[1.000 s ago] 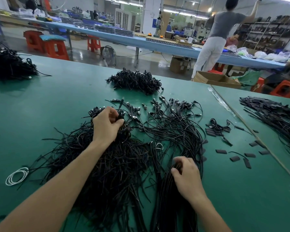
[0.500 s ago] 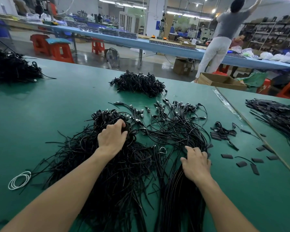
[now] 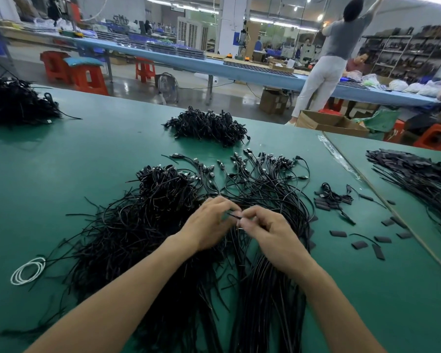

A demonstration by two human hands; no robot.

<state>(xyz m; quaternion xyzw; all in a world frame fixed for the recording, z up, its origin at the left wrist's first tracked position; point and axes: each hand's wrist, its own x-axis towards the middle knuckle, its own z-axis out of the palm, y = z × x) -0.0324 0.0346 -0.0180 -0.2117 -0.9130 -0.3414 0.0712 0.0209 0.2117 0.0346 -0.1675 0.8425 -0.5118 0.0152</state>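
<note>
A big loose heap of thin black cables [image 3: 143,225] covers the green table [image 3: 61,174] in front of me. To its right lies a fanned bunch of cables with connector plugs [image 3: 265,174] pointing away. My left hand [image 3: 209,225] and my right hand [image 3: 267,230] meet over the middle of the pile, fingertips almost touching. Both pinch the same thin black cable [image 3: 233,215] between thumb and fingers. The cable's far ends are lost in the pile.
A bundled cable heap [image 3: 209,126] lies further back, another [image 3: 13,103] at far left. A white coiled cable [image 3: 27,271] sits at left. Small black sleeves [image 3: 359,244] are scattered at right, next to a table seam. A person [image 3: 329,62] stands beyond.
My left hand left the tangled heap and came right; my right hand lifted off the straight bunch and came left. They now meet and pinch one cable. The camera view tilted slightly.
</note>
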